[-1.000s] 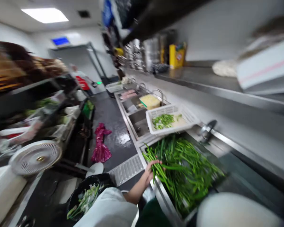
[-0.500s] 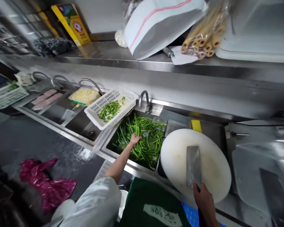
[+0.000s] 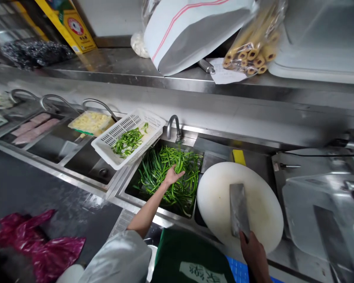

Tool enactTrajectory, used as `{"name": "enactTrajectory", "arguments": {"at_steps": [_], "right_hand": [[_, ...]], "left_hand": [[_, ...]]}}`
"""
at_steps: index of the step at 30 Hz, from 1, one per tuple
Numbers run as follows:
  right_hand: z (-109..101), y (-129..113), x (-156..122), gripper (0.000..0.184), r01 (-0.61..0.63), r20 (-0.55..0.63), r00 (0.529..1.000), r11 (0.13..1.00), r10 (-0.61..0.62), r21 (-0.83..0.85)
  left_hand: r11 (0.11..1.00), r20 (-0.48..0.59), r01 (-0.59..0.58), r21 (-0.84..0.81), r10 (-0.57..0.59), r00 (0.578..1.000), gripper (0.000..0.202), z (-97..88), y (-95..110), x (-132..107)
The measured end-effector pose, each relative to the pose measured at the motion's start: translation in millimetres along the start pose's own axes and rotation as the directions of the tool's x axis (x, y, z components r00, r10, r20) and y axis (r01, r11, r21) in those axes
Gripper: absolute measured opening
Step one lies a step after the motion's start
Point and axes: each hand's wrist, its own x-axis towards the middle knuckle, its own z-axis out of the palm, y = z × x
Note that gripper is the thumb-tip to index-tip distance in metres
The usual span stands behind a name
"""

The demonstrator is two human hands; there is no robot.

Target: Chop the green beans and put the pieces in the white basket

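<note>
The sink (image 3: 131,201), at the board's (image 3: 264,206) ten o'clock, holds the greens (image 3: 178,192). The cleaver (image 3: 238,208) is over the board, handle toward five o'clock. The left hand (image 3: 172,175) grasps some greens; the right hand (image 3: 253,250) grips the cleaver. The step seems to be gathering greens; lifting them calls for a firm, tidy grasp.

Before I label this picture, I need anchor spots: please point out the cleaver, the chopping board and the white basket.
Cleaver (image 3: 238,207): head view, middle of the blade.
Chopping board (image 3: 214,196): head view, bare surface.
White basket (image 3: 119,128): head view, slotted wall.
</note>
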Motion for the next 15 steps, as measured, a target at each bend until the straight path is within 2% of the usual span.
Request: {"name": "enactTrajectory", "arguments": {"at_steps": [2, 4, 6, 9, 12, 14, 15], "right_hand": [[-5.9, 0.3, -2.2, 0.034, 0.004, 0.005, 1.000, 1.000, -0.004, 0.018], [-14.9, 6.7, -5.0, 0.034, -0.014, 0.001, 1.000, 1.000, 0.014, 0.028], [-25.0, 20.2, -8.3, 0.035, -0.069, -0.010, 0.998, 0.997, 0.070, 0.028], [-35.7, 47.1, -13.2, 0.038, -0.152, -0.055, 0.987, 0.988, 0.153, 0.023], [-37.0, 67.7, -16.5, 0.037, -0.198, -0.097, 0.975, 0.980, 0.200, 0.035], [-34.5, 73.9, -17.5, 0.035, -0.214, -0.097, 0.971, 0.975, 0.219, 0.062], [-33.1, 75.2, -17.7, 0.034, -0.214, -0.093, 0.971, 0.974, 0.221, 0.077]], "left_hand": [[0.957, 0.103, -0.157, 0.243, 0.136, 0.985, 0.080, 10.4, 24.3, -3.7], [0.852, 0.222, -0.278, 0.445, 0.195, 0.955, 0.075, 31.8, 53.1, -10.6], [0.753, 0.315, -0.338, 0.565, 0.182, 0.932, 0.072, 66.0, 82.5, -21.4], [0.622, 0.417, -0.428, 0.656, 0.174, 0.892, 0.067, 135.4, 117.0, -44.4], [0.571, 0.481, -0.497, 0.653, 0.195, 0.855, 0.071, 201.3, 130.4, -68.6], [0.543, 0.514, -0.542, 0.641, 0.221, 0.829, 0.080, 227.2, 126.9, -79.5], [0.535, 0.520, -0.569, 0.625, 0.258, 0.814, 0.083, 232.9, 122.2, -82.8]]}}
